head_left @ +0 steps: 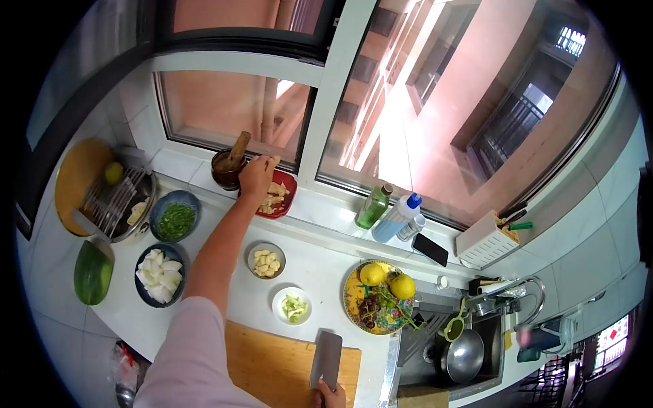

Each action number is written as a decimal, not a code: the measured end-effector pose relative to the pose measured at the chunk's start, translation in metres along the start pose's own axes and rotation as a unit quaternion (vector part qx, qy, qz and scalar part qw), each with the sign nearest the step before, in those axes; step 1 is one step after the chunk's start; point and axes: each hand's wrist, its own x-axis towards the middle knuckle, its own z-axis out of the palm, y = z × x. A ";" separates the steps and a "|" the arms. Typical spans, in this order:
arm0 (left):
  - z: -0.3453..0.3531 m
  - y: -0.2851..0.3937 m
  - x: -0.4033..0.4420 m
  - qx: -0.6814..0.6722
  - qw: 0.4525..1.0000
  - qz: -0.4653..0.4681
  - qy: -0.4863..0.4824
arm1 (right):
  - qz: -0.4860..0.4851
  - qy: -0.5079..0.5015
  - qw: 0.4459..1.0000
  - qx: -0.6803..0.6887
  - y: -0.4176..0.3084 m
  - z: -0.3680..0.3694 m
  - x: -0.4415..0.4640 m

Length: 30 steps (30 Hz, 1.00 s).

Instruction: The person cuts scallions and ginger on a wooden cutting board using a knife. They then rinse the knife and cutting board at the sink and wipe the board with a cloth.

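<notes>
My left hand (256,175) reaches over the red bowl (290,197) on the window ledge, its fingers closed on a pale piece of ginger (273,162). More ginger pieces (273,201) lie in that bowl. Just left of the hand stands a dark mortar (224,178) with a wooden pestle (239,146) leaning in it. My right hand (330,396) grips a cleaver (326,357) by its handle at the bottom of the view. The blade lies over the right part of the wooden cutting board (272,357).
Peeled garlic (265,262), chopped scallion (294,309), onion pieces (159,275) and cut greens (175,222) sit in bowls. A patterned plate (352,299) holds lemons. Bottles (373,207) and a phone (430,250) line the ledge. The sink (495,367) is at right, a green melon (93,272) at left.
</notes>
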 end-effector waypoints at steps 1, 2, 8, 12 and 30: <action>-0.005 0.004 -0.003 0.002 1.000 0.001 0.003 | -0.002 -0.003 1.000 0.001 -0.018 0.005 -0.004; -0.012 0.009 -0.006 -0.285 0.947 -0.142 -0.033 | 0.045 -0.005 0.999 0.017 -0.037 0.008 -0.009; -0.112 0.036 -0.111 -0.775 0.486 -0.325 -0.242 | 0.135 -0.065 0.988 0.045 -0.061 0.005 -0.010; -0.168 0.048 -0.195 -0.782 0.364 -0.401 -0.307 | 0.156 -0.037 0.986 0.045 -0.052 0.005 -0.008; -0.279 -0.009 -0.441 -0.500 0.615 -0.478 -0.379 | -0.101 -0.021 0.948 -0.302 -0.065 0.042 -0.072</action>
